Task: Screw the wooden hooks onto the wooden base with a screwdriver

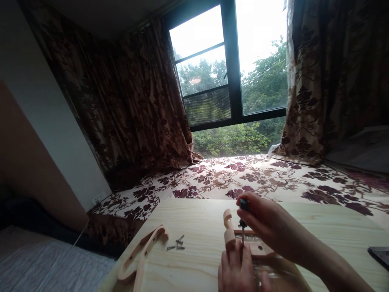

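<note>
My right hand [263, 221] is closed round the black handle of a screwdriver [243, 207], held upright with its metal shaft pointing down. The shaft's lower end runs down between the fingers of my left hand [235, 269], so its tip is hidden. My left hand grips a pale curved wooden piece [230, 237] with a rounded end. Under my right hand lies a flat wooden part [259, 248] with a dark hole in it. Clear plastic shows beside it. Several small screws [179, 243] lie loose on the board to the left.
All this rests on a pale wooden board [197, 219]. Curved wooden pieces [147, 247] with holes lie at its left. A dark flat device [378, 257] is at the right edge. Behind are a floral-covered sill [212, 178], curtains [146, 101] and a window [234, 81].
</note>
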`<state>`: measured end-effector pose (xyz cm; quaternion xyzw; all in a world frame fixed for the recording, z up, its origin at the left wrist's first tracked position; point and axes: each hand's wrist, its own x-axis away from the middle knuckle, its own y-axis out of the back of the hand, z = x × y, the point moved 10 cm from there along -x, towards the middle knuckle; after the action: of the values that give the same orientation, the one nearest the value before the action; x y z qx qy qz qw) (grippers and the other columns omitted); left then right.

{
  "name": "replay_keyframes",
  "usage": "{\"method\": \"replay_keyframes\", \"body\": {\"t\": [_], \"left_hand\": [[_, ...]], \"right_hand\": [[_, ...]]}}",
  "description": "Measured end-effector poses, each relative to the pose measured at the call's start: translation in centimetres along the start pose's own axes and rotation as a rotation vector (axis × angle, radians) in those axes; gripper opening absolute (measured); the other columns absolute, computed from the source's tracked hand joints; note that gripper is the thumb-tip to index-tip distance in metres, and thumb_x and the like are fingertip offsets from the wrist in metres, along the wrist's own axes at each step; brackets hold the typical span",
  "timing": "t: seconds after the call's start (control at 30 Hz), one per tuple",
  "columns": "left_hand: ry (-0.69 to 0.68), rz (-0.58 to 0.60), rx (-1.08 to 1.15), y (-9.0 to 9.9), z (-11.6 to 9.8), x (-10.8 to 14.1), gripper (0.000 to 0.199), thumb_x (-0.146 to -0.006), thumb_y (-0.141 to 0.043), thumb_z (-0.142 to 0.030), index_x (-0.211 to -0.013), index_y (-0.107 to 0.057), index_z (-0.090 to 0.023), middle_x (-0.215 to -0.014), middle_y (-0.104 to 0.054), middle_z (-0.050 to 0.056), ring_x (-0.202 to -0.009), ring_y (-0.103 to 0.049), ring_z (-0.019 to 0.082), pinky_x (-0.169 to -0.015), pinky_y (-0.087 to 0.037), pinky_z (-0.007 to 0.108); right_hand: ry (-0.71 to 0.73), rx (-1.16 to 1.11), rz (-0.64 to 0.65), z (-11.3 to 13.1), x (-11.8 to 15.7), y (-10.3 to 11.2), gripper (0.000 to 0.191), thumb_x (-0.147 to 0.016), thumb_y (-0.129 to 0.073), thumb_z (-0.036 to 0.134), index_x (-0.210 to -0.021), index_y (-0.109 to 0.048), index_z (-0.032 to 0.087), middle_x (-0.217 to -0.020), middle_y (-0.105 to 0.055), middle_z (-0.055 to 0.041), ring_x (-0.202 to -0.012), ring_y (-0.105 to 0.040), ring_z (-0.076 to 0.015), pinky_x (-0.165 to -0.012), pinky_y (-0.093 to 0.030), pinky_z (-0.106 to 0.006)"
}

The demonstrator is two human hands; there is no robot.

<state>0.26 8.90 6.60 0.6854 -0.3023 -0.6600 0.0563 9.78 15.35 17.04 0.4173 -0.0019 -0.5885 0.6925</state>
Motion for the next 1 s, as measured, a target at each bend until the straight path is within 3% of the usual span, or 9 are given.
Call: {"method": "replay_keyframes", "body": {"t": [0.23, 0.57, 1.0], "left_hand": [[0.047, -0.001, 0.018, 0.34, -0.10, -0.22, 0.043, -0.064, -0.060, -0.030, -0.106, -0.071, -0.024, -0.110, -0.071, 0.005, -0.088, -0.067, 0.029, -0.068, -0.055, 0.037], [0.076, 0.112, 0.006, 0.34, -0.17, -0.04, 0.045, -0.072, -0.058, -0.030, -0.117, -0.065, -0.026, -0.122, -0.066, 0.003, -0.102, -0.063, 0.029, -0.082, -0.055, 0.041], [0.178, 0.059, 0.118, 0.89, 0.31, -0.41, 0.050, -0.060, -0.064, -0.025, -0.110, -0.069, -0.028, -0.117, -0.068, 0.001, -0.096, -0.065, 0.029, -0.079, -0.055, 0.039]], "right_hand": [[0.000, 0.007, 0.007, 0.27, 0.00, 0.21, 0.013, -0.093, -0.045, 0.031, -0.083, -0.046, 0.023, -0.072, -0.057, -0.0003, -0.065, -0.052, -0.0174, -0.060, -0.040, -0.030], [0.006, 0.013, 0.022, 0.37, 0.03, 0.35, 0.011, -0.093, -0.046, 0.029, -0.084, -0.047, 0.023, -0.071, -0.056, 0.0007, -0.064, -0.051, -0.0163, -0.060, -0.040, -0.029], [0.025, 0.043, 0.029, 0.14, 0.05, 0.11, 0.014, -0.095, -0.043, 0.033, -0.085, -0.045, 0.023, -0.072, -0.056, 0.0005, -0.063, -0.052, -0.0166, -0.060, -0.041, -0.029]]}}
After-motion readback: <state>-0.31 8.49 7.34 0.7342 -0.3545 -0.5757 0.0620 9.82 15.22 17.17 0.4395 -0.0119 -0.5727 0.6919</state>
